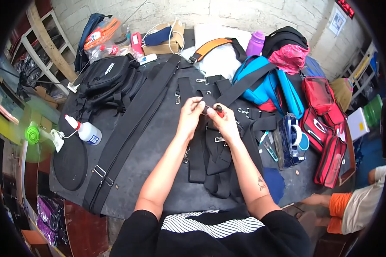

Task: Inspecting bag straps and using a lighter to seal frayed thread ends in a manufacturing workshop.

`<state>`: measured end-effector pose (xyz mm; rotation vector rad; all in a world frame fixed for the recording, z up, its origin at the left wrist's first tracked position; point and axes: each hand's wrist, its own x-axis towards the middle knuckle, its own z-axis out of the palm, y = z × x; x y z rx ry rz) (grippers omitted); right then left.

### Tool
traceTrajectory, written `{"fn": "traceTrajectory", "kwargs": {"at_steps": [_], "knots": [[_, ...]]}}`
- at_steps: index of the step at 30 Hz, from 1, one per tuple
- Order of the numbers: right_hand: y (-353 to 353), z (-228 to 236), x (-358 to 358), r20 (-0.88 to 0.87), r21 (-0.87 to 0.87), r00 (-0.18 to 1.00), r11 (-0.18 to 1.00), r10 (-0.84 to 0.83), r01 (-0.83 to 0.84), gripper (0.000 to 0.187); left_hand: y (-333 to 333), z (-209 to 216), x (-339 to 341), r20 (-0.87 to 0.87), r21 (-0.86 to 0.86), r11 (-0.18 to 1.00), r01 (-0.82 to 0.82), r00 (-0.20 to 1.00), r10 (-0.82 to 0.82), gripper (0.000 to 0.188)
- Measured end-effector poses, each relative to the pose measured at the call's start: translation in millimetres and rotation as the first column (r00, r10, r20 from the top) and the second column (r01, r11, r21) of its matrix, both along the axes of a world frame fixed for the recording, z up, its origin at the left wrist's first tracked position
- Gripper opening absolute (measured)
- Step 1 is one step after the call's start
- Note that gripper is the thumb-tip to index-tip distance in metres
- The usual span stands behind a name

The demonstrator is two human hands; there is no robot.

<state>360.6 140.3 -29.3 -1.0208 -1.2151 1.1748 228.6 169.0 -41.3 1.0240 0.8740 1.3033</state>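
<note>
Over the middle of the dark table, my left hand and my right hand meet, fingertips pinched together. Between them is a small dark piece, seemingly the end of a black webbing strap. My right hand also holds a small red and black stick-like tool, mostly hidden by its fingers. Below and around my hands lies a pile of black webbing straps with metal swivel hooks. Long black straps with metal slide buckles run along the left.
At the left are a black backpack, a white glue bottle and a blurred green fan. On the right sit a blue bag, red pouches, a tape holder and a cutter. Another person is at the lower right.
</note>
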Motion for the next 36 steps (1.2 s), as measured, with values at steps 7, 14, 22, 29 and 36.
{"fn": "traceTrajectory", "kwargs": {"at_steps": [7, 14, 22, 29, 36], "knots": [[22, -33, 43, 0.193, 0.195, 0.896, 0.910, -0.401, 0.365, 0.030, 8, 19, 5, -0.291, -0.077, 0.945, 0.318, 0.899, -0.327, 0.044], [26, 7, 33, 0.374, 0.390, 0.760, 0.834, -0.531, 0.390, 0.030, 8, 20, 9, -0.292, -0.107, 0.929, 0.355, 0.882, -0.371, 0.046], [42, -18, 33, 0.189, 0.325, 0.856, 0.853, -0.481, 0.408, 0.033, 12, -7, 26, -0.176, -0.085, 0.980, 0.181, 0.965, -0.194, 0.043], [36, -8, 27, 0.107, 0.259, 0.913, 0.898, -0.394, 0.357, 0.023, 7, 8, 26, -0.118, -0.043, 0.995, 0.088, 0.989, -0.093, 0.035], [32, -2, 27, -0.284, -0.117, 0.920, 0.962, -0.270, 0.246, 0.022, 7, 18, 29, -0.056, -0.022, 1.000, 0.009, 0.998, -0.010, 0.025]]}}
